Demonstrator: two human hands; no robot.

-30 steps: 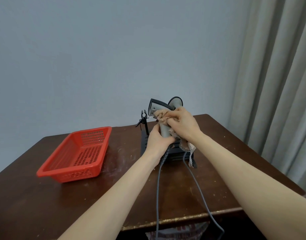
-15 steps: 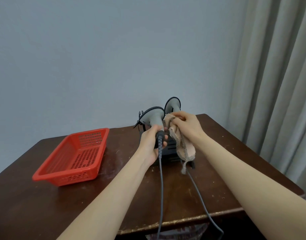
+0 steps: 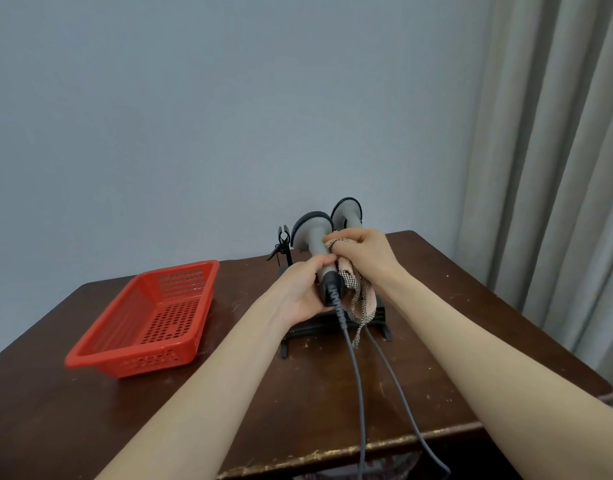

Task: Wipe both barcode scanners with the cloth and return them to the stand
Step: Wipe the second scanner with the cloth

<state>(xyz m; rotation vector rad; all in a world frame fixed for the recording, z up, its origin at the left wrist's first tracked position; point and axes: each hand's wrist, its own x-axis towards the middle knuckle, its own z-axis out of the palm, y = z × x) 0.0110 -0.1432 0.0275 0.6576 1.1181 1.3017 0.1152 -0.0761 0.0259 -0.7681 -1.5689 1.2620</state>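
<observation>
Grey scanner sits at frame centre, its handle wrapped by the left hand. Right hand pinches the checked cloth against its neck. A second scanner stands just behind in the black stand. Lower left, a red basket rests on the wooden table.

1. No text, label, brand, number or sign can be read anywhere in the head view.
2. The grey barcode scanner gripped by the left hand shows only plain housing, with no legible marking.
3. The red basket, off to the left of that hand, carries no readable print.
</observation>
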